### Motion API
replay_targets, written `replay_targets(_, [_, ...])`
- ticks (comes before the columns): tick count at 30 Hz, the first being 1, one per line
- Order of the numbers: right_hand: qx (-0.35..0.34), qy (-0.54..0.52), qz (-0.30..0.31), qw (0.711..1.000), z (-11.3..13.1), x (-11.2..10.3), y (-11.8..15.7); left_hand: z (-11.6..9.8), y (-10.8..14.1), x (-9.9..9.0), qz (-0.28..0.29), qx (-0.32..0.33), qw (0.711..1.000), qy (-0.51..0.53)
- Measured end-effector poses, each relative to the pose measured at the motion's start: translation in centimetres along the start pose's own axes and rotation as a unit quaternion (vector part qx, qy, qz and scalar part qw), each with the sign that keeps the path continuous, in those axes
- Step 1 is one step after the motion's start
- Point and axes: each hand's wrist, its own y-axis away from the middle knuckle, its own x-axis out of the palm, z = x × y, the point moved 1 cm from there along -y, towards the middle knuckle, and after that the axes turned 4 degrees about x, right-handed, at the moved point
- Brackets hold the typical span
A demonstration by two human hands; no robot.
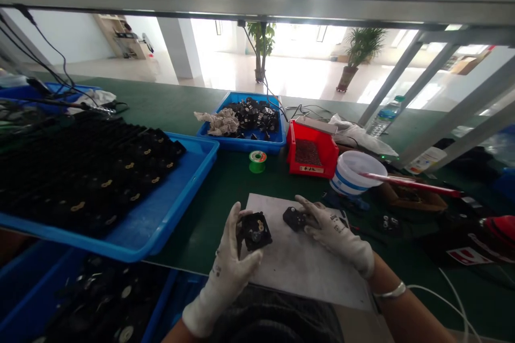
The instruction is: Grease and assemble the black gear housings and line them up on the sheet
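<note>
Left hand (231, 265), gloved: fingers gripping square black housing (257, 231) at its sides, over left edge of white sheet (298, 265) on worktop (193, 238). Right hand (333, 230): fingers closed on smaller black part (293, 218), over sheet; contact with sheet unclear. 2 pieces apart. Green spool (257, 163) beyond.

— How does the square, black, plastic-looking housing (256, 237) sit?
— Tilted in the white-gloved left hand (235, 262), a tan strip (260, 226) on its face.
— And the angular, black, plastic-looking part (293, 220)?
— In the white-gloved right hand (330, 230), pale-spotted.
</note>
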Motion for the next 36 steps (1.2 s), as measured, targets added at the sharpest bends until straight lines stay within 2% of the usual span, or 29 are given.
replay_targets(4, [0.018,-0.010,-0.045,0.999,1.0,0.1,0.1,-0.2,0.0,0.5,0.006,0.017,1.000,-0.016])
replay_targets(8, [0.034,-0.027,-0.121,0.992,3.7,-0.5,1.8,-0.3,0.2,1.1,0.006,0.062,0.996,-0.065])
replay_targets(12, [0.024,-0.026,-0.107,0.994,8.4,-0.7,3.3,-0.9,0.5,1.9,0.026,0.117,0.988,-0.098])
replay_targets(15, [0.069,0.019,-0.093,0.993,11.4,-0.3,3.0,-1.4,0.8,2.3,0.043,0.149,0.981,-0.120])
replay_targets(17, [0.086,0.045,-0.071,0.993,12.6,0.0,2.6,-1.7,1.0,2.3,0.055,0.167,0.977,-0.125])
replay_targets(20, [0.090,0.064,-0.059,0.992,13.1,0.4,2.4,-2.0,1.4,1.8,0.085,0.179,0.973,-0.115])
replay_targets(26, [0.090,0.092,-0.069,0.989,12.5,1.3,3.2,-2.8,1.7,0.3,0.159,0.133,0.976,-0.061])
replay_targets(36, [0.099,0.062,-0.098,0.988,12.0,3.2,4.5,-3.8,1.8,0.3,0.186,0.150,0.969,-0.061])
